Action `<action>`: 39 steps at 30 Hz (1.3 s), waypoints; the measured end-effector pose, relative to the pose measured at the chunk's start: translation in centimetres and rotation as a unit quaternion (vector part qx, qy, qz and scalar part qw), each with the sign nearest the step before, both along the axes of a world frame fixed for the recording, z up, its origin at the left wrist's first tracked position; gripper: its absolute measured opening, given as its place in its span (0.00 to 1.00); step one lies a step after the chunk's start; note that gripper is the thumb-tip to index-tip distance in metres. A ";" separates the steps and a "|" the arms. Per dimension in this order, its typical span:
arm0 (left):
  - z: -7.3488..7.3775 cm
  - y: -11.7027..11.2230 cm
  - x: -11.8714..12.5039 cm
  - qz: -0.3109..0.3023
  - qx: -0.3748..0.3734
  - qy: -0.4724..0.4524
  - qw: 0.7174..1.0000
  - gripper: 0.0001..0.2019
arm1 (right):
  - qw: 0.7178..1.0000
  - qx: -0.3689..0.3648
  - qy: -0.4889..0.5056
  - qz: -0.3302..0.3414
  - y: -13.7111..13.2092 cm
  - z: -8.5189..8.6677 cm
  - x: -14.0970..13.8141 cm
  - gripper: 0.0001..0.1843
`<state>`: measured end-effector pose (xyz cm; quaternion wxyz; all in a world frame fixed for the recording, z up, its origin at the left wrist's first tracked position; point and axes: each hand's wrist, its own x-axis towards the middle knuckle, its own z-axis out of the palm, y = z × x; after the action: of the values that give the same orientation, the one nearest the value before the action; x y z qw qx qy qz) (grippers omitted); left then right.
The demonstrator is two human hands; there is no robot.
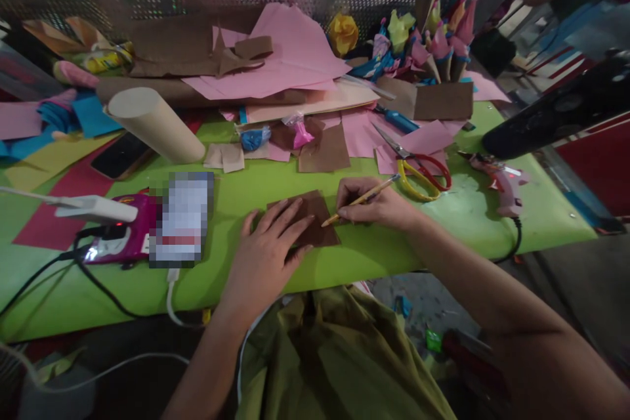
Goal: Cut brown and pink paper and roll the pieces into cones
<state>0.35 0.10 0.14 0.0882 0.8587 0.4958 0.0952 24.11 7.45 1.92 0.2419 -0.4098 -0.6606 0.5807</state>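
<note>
In the head view, the left hand [273, 243] lay palm down with its fingers spread across a brown paper piece [322, 211], which rested flat on the green bench [472, 233] near its front edge, directly before the person. Those fingers covered the paper's left part, probably to stop it sliding, and left its right part bare for the other hand. The right hand [367, 205] pinched a pencil [378, 191] between thumb and fingers, low on the shaft, a grip that seemed chosen for fine control. The pencil slanted up to the right, its tip at the paper's right part; whether it touched could not be told.

Scissors [402, 153] lay just beyond the right hand, handles toward the person, which would make them easy to pick up. A glue gun [508, 189] sat farther right, its cord running off the front edge, apparently keeping the hot tool away from the paper. A phone [182, 220] lay to the left beside a magenta power strip [114, 246], a white cable [172, 285] at its lower end, presumably for charging. Pink sheets [295, 46] were piled toward the back, leaving working room in front.
</note>
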 end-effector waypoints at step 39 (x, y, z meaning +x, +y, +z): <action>-0.3 0.0 0.0 0.011 0.002 -0.003 1.000 0.18 | 0.989 0.085 0.019 -0.123 1.0 -2.4 -0.9 0.14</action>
<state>0.32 0.15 -0.13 0.0869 0.8529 0.5050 0.1000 23.20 8.42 -0.50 0.3581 -0.4550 -0.6473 0.4958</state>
